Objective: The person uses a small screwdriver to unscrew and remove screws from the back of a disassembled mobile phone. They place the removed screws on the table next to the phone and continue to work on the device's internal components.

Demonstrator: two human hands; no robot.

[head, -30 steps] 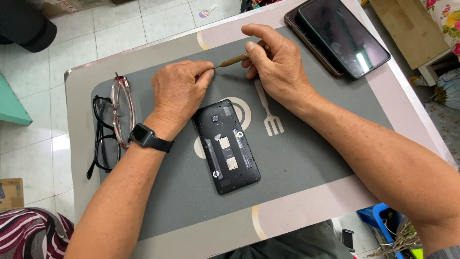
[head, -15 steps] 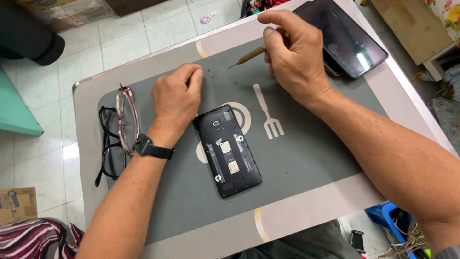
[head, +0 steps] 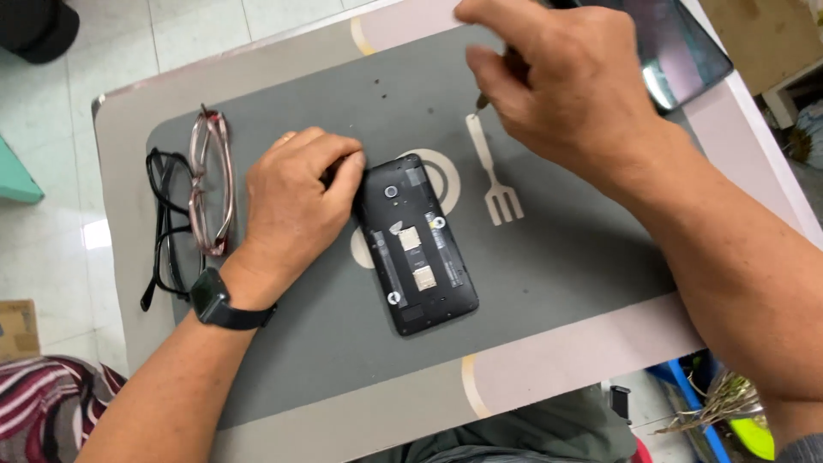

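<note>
— Two hands are working over the grey mat [head: 283,360] on the bench [head: 120,137]. What is the left hand [head: 296,201] doing?

— It is lying knuckles up on the mat, fingers curled together, with the fingertips [head: 347,167] pressing against the far left corner of the opened phone [head: 417,243]. A black wristwatch [head: 219,304] is sitting on that wrist.

— And where is the phone lying?

— It is resting near the middle of the mat, back cover off, its inner parts facing up, tilted slightly so the camera end is pointing far and left.

— What is the right hand [head: 561,90] holding?

— It is hovering above the far part of the mat, fingers drawn together and pinching a slim tool [head: 482,101]. Only the tip is showing below the fingers, just above the handle of the white fork printed on the mat [head: 495,176]; whether it is touching the mat cannot be told.

— What else is lying around?

— Two pairs of glasses, one black-framed [head: 165,219] and one pinkish [head: 212,184], are overlapping at the left edge of the mat, just beside the left hand. A dark tablet [head: 677,51] is lying at the far right, partly hidden behind the right hand.
</note>
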